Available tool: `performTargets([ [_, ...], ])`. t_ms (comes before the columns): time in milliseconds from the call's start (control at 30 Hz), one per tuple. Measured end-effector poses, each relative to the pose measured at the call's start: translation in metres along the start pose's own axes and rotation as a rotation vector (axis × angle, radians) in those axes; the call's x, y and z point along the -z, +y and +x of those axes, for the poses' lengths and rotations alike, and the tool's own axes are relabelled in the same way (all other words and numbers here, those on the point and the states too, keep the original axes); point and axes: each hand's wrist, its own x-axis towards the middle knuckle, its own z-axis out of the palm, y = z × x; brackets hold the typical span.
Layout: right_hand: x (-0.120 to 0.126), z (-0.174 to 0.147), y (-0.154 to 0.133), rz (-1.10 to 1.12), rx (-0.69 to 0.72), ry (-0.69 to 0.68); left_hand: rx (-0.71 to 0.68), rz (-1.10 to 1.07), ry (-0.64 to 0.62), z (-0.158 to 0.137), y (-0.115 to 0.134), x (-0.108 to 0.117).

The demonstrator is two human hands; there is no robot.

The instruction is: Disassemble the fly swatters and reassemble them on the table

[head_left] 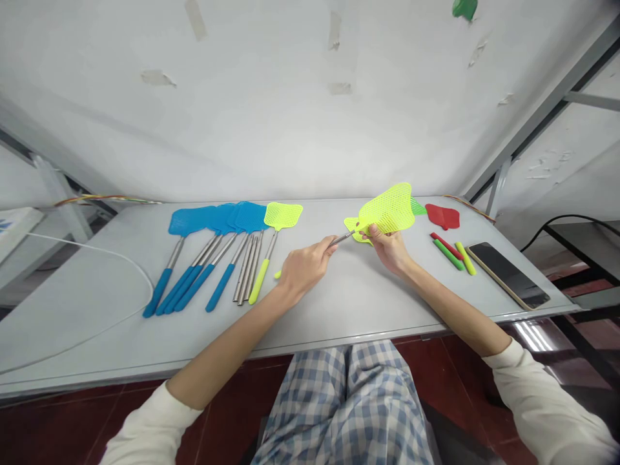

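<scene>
Over the middle of the grey table [310,316], a lime swatter [382,213] is held up two-handed; the left hand [308,263] curls tightly round its metal rod [345,238], which points at the base of the mesh head [394,203]; the right hand [387,247] pinches that head's lower edge, thumb on top; both forearms [235,339] slant inward across the table's near edge; blue swatters [186,221] lie on the table's left part; a phone [508,274] lies near the table's right end.
</scene>
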Motion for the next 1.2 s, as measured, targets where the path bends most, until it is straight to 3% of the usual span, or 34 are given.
performTargets([
  [133, 0.002, 0.0, 0.002, 0.048, -0.012, -0.011, 0.043, -0.095, -0.058, 0.0, 0.003, 0.006],
  [267, 0.004, 0.001, 0.003, 0.035, -0.028, -0.038, 0.071, -0.41, -0.14, 0.003, 0.006, 0.014],
  [333, 0.005, 0.001, 0.005, 0.043, -0.029, -0.065, 0.136, -0.66, -0.255, 0.004, 0.006, 0.019],
  [467, 0.006, 0.002, 0.011, 0.085, -0.094, -0.157, 0.422, -1.108, -0.621, 0.001, 0.006, 0.03],
  [600, 0.009, 0.002, 0.013, 0.106, -0.183, -0.222, 0.564, -1.374, -0.785, -0.004, 0.001, 0.036],
  [733, 0.011, 0.004, 0.011, 0.123, -0.266, -0.257, 0.522, -1.489, -0.725, -0.011, -0.008, 0.033],
  [900, 0.011, 0.006, 0.015, 0.095, -0.239, -0.282, 0.487, -1.378, -0.613, -0.016, -0.01, 0.03],
  [1067, 0.016, 0.006, 0.025, 0.001, -0.25, -0.231, 0.65, -1.39, -0.645, -0.007, 0.007, 0.026],
  [1200, 0.024, 0.006, 0.023, -0.054, -0.286, -0.252, 0.649, -1.433, -0.676, -0.001, 0.013, 0.025],
])
